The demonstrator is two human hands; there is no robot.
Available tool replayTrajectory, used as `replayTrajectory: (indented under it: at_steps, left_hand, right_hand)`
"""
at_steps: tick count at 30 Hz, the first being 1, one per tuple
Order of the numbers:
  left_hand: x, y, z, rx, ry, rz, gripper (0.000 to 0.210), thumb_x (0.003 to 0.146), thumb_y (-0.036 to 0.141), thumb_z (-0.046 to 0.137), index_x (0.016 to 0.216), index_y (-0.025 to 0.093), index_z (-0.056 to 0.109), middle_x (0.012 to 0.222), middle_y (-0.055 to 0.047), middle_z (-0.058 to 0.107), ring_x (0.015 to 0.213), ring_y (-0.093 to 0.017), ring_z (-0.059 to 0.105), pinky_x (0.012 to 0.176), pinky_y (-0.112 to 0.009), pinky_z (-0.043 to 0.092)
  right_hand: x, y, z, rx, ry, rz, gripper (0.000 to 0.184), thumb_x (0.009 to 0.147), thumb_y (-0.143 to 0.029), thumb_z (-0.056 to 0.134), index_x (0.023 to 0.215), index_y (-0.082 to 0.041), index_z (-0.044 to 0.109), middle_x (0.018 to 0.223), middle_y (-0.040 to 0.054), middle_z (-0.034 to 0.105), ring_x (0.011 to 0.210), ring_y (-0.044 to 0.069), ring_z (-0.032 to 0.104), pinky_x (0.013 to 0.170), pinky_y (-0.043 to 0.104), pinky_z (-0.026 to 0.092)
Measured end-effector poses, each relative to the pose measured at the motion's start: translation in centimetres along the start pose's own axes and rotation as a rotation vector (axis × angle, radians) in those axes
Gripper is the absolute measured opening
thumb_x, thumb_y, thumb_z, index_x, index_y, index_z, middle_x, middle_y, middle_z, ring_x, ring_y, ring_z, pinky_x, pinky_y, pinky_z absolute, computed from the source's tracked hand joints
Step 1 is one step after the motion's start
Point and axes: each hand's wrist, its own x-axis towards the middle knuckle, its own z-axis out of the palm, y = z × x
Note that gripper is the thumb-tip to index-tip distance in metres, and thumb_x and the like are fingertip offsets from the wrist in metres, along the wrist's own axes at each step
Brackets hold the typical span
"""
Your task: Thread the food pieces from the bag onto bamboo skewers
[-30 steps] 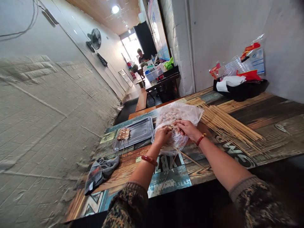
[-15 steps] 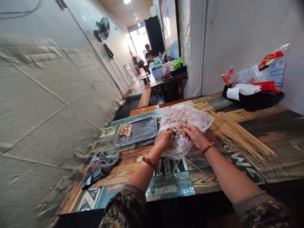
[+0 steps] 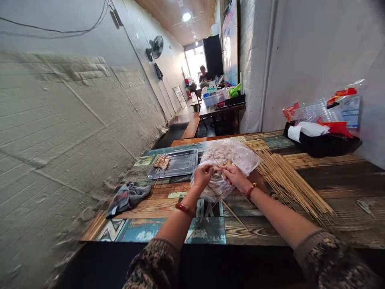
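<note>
Both my hands work over an opened clear plastic bag (image 3: pixel 245 154) full of pale cut meat pieces (image 3: pixel 224 154). My left hand (image 3: pixel 203 175) is closed in a pinch on a small piece of meat at the bag's near side. Beside it, my right hand (image 3: pixel 236 177) is closed, thumb and fingers pinched on a thin bamboo skewer whose tip seems to show between the hands; most of it is hidden. Loose bamboo skewers (image 3: pixel 236 216) cross each other on the near edge of the bag. To the left, threaded meat skewers (image 3: pixel 161 161) lie on a metal tray (image 3: pixel 183 162).
A large bundle of bamboo skewers (image 3: pixel 291 184) lies right of the bag on the wood-patterned table (image 3: pixel 144 228). A grey cloth (image 3: pixel 128 198) is at the left. A black container (image 3: pixel 325 143) with plastic packaging stands by the right wall. Farther back, a person (image 3: pixel 204 75) sits.
My view has shifted, so the room appears farther right. My hands have lifted slightly off the meat and come closer together, with fingertips nearly meeting.
</note>
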Motion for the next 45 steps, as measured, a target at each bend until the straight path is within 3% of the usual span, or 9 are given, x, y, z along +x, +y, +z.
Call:
replayTrajectory:
  at_steps: [3, 6, 12, 17, 26, 33, 45]
  left_hand:
    - [-0.8, 0.0, -0.7, -0.214, 0.024, -0.095, 0.031, 0.08, 0.038, 0.056, 0.097, 0.012, 0.065, 0.083, -0.008, 0.07, 0.072, -0.016, 0.064, 0.068, -0.029, 0.05]
    - [-1.9, 0.4, -1.2, -0.352, 0.024, -0.155, 0.037, 0.076, 0.044, 0.062, 0.095, 0.012, 0.064, 0.09, -0.01, 0.071, 0.076, -0.016, 0.067, 0.069, -0.028, 0.052]
    - [-2.7, 1.7, -1.1, -0.84, 0.0, -0.351, 0.029, 0.067, 0.032, 0.077, 0.082, 0.012, 0.063, 0.083, -0.007, 0.07, 0.078, -0.015, 0.068, 0.077, -0.028, 0.053]
    - [-2.3, 2.4, -0.5, -0.882, -0.002, -0.399, 0.022, 0.075, 0.029, 0.072, 0.08, 0.011, 0.06, 0.079, -0.007, 0.071, 0.071, -0.013, 0.068, 0.07, -0.025, 0.054]
    - [-2.9, 1.6, -0.4, -0.885, 0.007, -0.417, 0.026, 0.078, 0.035, 0.066, 0.076, 0.014, 0.051, 0.068, -0.006, 0.07, 0.053, -0.012, 0.064, 0.046, -0.018, 0.046]
    - [-3.7, 1.5, -1.1, -1.014, 0.02, -0.412, 0.025, 0.073, 0.024, 0.072, 0.089, 0.011, 0.059, 0.068, -0.007, 0.069, 0.061, -0.013, 0.066, 0.063, -0.024, 0.052]
    - [-3.3, 0.5, -1.4, -1.083, 0.05, -0.412, 0.032, 0.055, 0.019, 0.084, 0.079, 0.01, 0.063, 0.075, -0.006, 0.071, 0.071, -0.017, 0.069, 0.077, -0.028, 0.051]
  right_hand:
    - [-0.6, 0.1, -0.5, -0.006, -0.038, -0.019, 0.032, 0.079, -0.039, 0.048, 0.097, -0.015, 0.061, 0.053, -0.0074, 0.051, 0.036, 0.005, 0.04, 0.036, 0.017, 0.025]
    - [-1.0, 0.1, -0.9, 0.007, -0.066, -0.036, 0.033, 0.08, -0.041, 0.048, 0.098, -0.015, 0.06, 0.053, -0.0074, 0.05, 0.036, 0.006, 0.039, 0.036, 0.018, 0.025]
    - [-1.3, 0.6, -1.2, -0.013, -0.074, -0.075, 0.041, 0.081, -0.038, 0.045, 0.111, -0.013, 0.059, 0.05, -0.0079, 0.049, 0.034, 0.006, 0.038, 0.036, 0.018, 0.026]
    - [-1.5, 0.6, -1.3, -0.033, -0.059, -0.061, 0.044, 0.077, -0.029, 0.045, 0.115, -0.013, 0.06, 0.049, -0.0081, 0.049, 0.034, 0.007, 0.039, 0.037, 0.019, 0.029]
    - [-2.0, 0.5, -1.3, -0.067, -0.043, -0.039, 0.046, 0.076, -0.028, 0.044, 0.116, -0.012, 0.058, 0.053, -0.0073, 0.051, 0.036, 0.006, 0.039, 0.037, 0.019, 0.031]
    - [-2.7, 0.1, -1.2, -0.098, -0.041, -0.031, 0.043, 0.078, -0.03, 0.046, 0.115, -0.013, 0.059, 0.055, -0.0074, 0.049, 0.037, 0.006, 0.039, 0.038, 0.019, 0.03]
    - [-2.8, 0.0, -0.9, -0.146, -0.059, 0.004, 0.049, 0.08, -0.03, 0.043, 0.125, -0.013, 0.054, 0.054, -0.0081, 0.046, 0.037, 0.006, 0.037, 0.037, 0.018, 0.028]
